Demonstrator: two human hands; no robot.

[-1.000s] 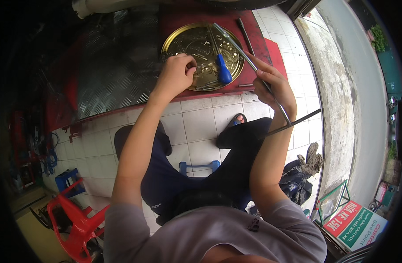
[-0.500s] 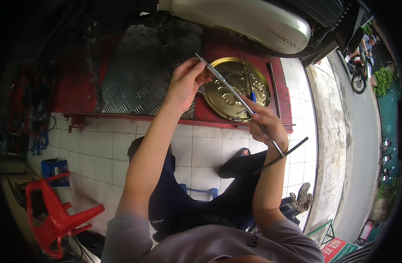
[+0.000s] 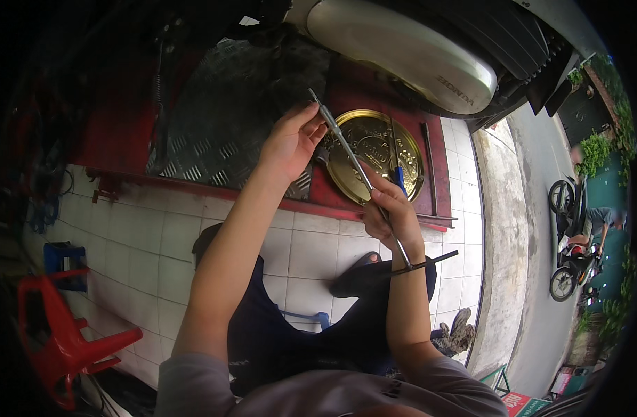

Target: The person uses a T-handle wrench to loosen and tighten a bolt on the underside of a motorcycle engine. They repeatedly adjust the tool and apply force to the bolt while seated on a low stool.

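A long metal T-handle wrench (image 3: 351,154) slants across the middle, its crossbar low beside my right wrist and a thin metal piece sticking out of its far end. My right hand (image 3: 393,214) is wrapped round the lower shaft. Near the upper end, my left hand (image 3: 288,144) holds the wrench between thumb and curled fingers. Beneath the wrench lies a round gold embossed tray (image 3: 343,182), with a blue-handled screwdriver (image 3: 400,175) on it.
The tray rests on a red platform (image 3: 440,191) with a dark tread plate (image 3: 214,118). A scooter (image 3: 402,52) stands over its far side. A dark metal rod (image 3: 430,167) lies right of the tray. A red plastic chair (image 3: 61,340) and blue stool (image 3: 62,257) are at left.
My right hand and the wrench's crossbar have moved left and slightly down, so the wrench stands steeper. My left hand stays by the far end. The view has shifted a little.
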